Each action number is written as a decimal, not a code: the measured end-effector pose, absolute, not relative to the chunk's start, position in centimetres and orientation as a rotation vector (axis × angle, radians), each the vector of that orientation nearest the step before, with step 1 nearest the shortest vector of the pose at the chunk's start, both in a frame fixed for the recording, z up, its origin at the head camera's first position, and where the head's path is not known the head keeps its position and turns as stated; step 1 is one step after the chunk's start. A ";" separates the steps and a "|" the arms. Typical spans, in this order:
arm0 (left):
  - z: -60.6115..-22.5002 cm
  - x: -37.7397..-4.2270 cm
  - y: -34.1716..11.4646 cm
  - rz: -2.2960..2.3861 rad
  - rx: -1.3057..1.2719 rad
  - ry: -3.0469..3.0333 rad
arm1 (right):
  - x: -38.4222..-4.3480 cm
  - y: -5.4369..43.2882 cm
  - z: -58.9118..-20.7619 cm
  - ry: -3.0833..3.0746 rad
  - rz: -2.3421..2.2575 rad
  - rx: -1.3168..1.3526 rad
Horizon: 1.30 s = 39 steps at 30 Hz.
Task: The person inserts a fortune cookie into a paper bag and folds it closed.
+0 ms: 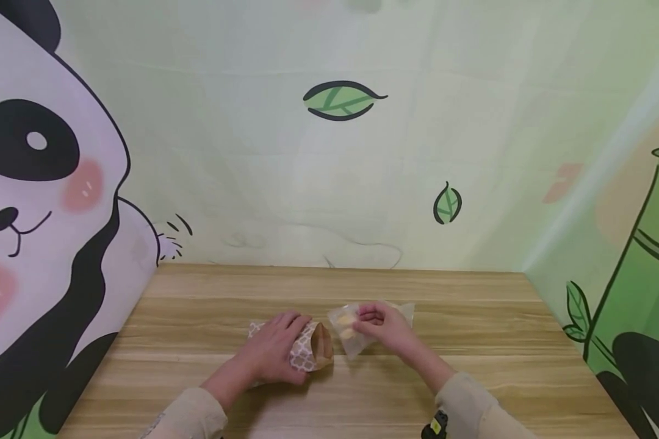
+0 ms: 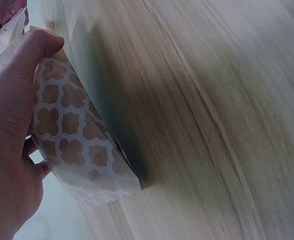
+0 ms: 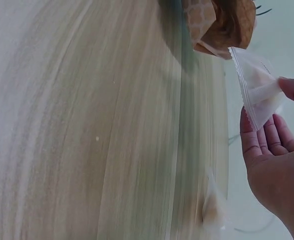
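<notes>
Head view is showing the left hand curling its grip around a patterned paper bag lying on the desk, its open mouth facing right. Just beside it, the right hand is pinching a clear plastic packet, grasping it between thumb and fingertips.

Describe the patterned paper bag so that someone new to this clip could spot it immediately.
On the wooden table, near its middle, the left hand holds the paper bag lying sideways, mouth toward the right hand. Its brown-and-white lattice print sets it apart from the clear packet beside it.
</notes>
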<state>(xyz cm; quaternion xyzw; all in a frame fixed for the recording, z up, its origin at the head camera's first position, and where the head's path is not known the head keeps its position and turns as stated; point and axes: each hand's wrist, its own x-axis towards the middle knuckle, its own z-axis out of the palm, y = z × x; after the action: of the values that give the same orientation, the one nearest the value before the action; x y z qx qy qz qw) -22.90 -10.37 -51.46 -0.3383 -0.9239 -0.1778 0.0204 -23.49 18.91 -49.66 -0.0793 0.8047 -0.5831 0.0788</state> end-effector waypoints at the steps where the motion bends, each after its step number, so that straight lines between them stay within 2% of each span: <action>1: -51.4 -22.9 -10.3 -0.555 -1.052 -2.858 | -23.4 18.9 -49.7 2.404 -1.745 -0.255; 26: -52.6 -22.3 -9.3 -0.532 -0.961 -2.794 | -23.5 17.8 -49.4 2.442 -1.565 -0.324; 39: -52.8 -21.5 -8.2 -0.629 -0.876 -2.781 | -23.6 16.6 -49.6 2.469 -1.649 -0.223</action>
<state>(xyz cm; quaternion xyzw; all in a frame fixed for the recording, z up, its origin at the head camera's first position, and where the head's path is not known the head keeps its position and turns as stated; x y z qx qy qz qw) -21.46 -8.18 -52.83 -0.2927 -0.9295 -0.2101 0.0795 -23.61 16.55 -49.63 -0.0747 0.8265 -0.5519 0.0823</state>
